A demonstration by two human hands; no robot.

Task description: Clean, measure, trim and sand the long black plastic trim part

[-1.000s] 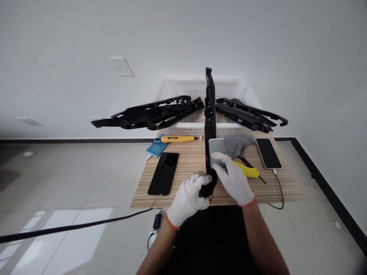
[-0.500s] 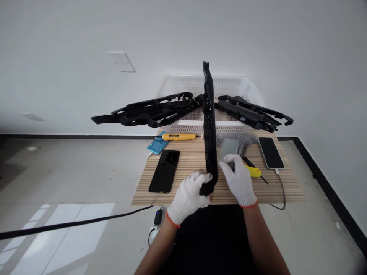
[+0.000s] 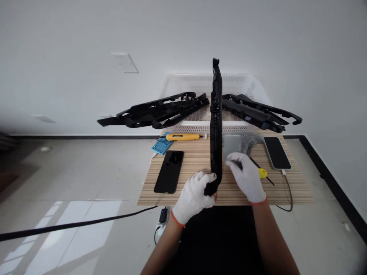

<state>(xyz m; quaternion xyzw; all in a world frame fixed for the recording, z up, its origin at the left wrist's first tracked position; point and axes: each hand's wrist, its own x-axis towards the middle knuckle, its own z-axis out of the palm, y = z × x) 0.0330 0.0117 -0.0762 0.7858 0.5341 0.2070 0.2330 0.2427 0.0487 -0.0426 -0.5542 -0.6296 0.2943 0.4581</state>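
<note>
My left hand (image 3: 193, 196), in a white knit glove with an orange cuff, grips the lower end of a long black plastic trim strip (image 3: 216, 122). The strip points away from me across the table to the basket. My right hand (image 3: 248, 177), gloved the same way, is right of the strip with its fingers pinched together. A dark patch shows between these fingers, but I cannot make out what it is. Just beyond the fingertips lies a flat grey rectangular piece (image 3: 232, 144) on clear plastic wrap (image 3: 250, 141). A yellow-handled tool (image 3: 262, 173) lies partly behind the right hand.
Black trim parts lie across a white plastic basket (image 3: 183, 128), in a left pile (image 3: 160, 110) and a right pile (image 3: 258, 112). On the slatted mat are a black phone (image 3: 169, 172), a yellow electric screwdriver (image 3: 183, 136), a blue card (image 3: 162, 145) and a cabled phone (image 3: 276, 152).
The whole view has shifted, so things appear farther right. My left hand keeps its hold on the strip. My right hand has moved slightly relative to the grey piece, its fingers still pinched.
</note>
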